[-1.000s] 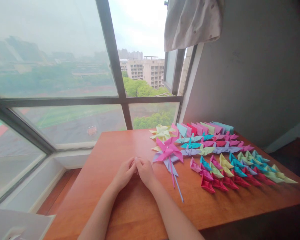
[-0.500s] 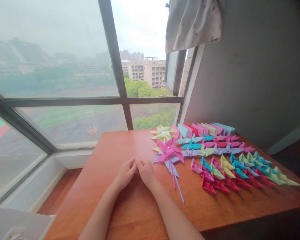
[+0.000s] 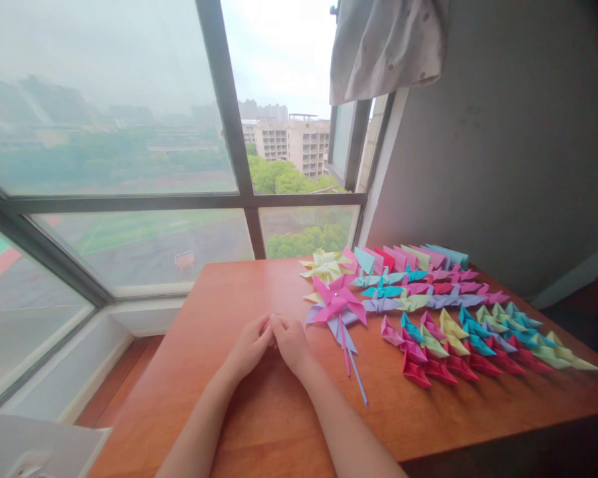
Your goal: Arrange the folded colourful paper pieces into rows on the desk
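Observation:
My left hand (image 3: 252, 345) and my right hand (image 3: 290, 342) rest together on the wooden table (image 3: 229, 285), thumbs and fingertips touching. Both have their fingers curled in, and nothing shows in either; the undersides of the fingers are hidden. Just right of my right hand lies a pink paper pinwheel (image 3: 336, 297) on a stick, over a lavender pinwheel (image 3: 347, 328). A pale yellow pinwheel (image 3: 325, 264) is behind them. Farther right are rows of folded paper boats (image 3: 453, 332) in several colours, with paper cranes (image 3: 379, 292) behind.
Folded paper pieces (image 3: 408, 255) stand in a row along the table's back right edge, near the grey wall (image 3: 503, 146). Large windows (image 3: 129, 119) border the far and left sides. A curtain (image 3: 386, 50) hangs above the opened pane.

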Demonstrator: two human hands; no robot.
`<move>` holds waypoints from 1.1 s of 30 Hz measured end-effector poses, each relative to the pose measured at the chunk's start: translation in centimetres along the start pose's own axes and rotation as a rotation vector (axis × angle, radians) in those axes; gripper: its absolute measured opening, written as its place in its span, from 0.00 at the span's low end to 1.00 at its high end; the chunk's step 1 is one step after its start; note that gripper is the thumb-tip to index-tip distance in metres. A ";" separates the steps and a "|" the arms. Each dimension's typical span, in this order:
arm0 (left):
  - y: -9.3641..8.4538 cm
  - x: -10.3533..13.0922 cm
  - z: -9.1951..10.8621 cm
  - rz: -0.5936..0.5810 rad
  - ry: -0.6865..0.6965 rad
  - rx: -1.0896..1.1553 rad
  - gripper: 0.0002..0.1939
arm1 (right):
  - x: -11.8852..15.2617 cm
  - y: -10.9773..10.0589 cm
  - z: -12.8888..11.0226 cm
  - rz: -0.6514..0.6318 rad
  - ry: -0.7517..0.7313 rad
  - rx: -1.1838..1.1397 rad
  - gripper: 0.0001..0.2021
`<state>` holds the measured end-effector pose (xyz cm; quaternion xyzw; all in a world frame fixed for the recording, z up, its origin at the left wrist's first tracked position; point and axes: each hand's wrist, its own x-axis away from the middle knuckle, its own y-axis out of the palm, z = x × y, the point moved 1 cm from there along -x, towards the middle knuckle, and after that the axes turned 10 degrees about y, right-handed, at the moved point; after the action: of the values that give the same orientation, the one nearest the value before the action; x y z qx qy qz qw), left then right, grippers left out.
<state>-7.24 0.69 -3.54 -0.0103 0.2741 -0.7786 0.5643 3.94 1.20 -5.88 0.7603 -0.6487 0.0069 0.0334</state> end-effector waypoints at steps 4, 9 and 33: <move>0.0 0.0 -0.1 -0.004 0.006 0.003 0.20 | 0.1 0.0 -0.1 0.001 -0.008 0.000 0.24; 0.0 0.1 -0.1 0.000 0.008 -0.009 0.19 | 0.2 0.0 -0.1 0.007 -0.014 0.007 0.24; 0.8 0.7 1.8 -0.206 0.124 -0.403 0.05 | 8.7 -14.2 -3.4 0.512 0.185 0.991 0.11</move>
<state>-6.26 -0.85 -2.57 -0.1027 0.4558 -0.7608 0.4504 19.39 -4.92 -2.61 0.4999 -0.7260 0.3850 -0.2736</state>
